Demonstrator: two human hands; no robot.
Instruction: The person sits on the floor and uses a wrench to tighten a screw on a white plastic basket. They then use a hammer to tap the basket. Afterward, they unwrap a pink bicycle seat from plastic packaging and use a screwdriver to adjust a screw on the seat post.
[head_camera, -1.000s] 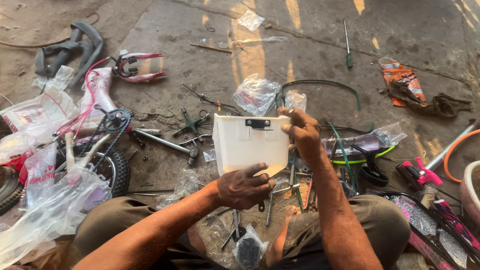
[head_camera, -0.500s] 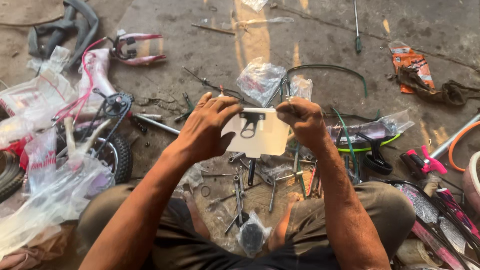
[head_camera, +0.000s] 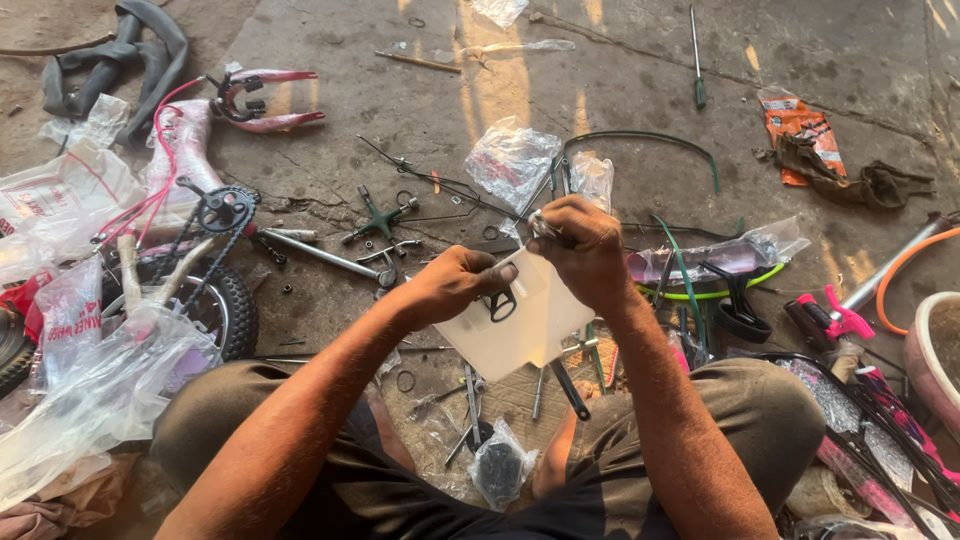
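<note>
**Both hands on a white plastic panel above the workshop floor**

The left hand (head_camera: 455, 285) and the right hand (head_camera: 580, 250) hold a white plastic panel (head_camera: 530, 325) between them, tilted, over the person's lap and above the concrete floor (head_camera: 620, 90). The left fingers (head_camera: 495, 275) are curled and pinch the panel's upper left edge, just beside a small black clip (head_camera: 500, 303) fixed on its face. The right fingers (head_camera: 545, 225) are pressed together over the panel's top corner; what they pinch there cannot be told.

Under the panel, spanners and loose metal tools (head_camera: 470, 400) lie on the floor between the knees. Toward the floor's left edge sit a small black tyre (head_camera: 235, 310) and a chainring with crank (head_camera: 225, 208). A green hoop (head_camera: 650, 140) and clear plastic bags (head_camera: 510, 160) lie beyond the hands, and a screwdriver (head_camera: 695, 55) lies near the far edge.
</note>
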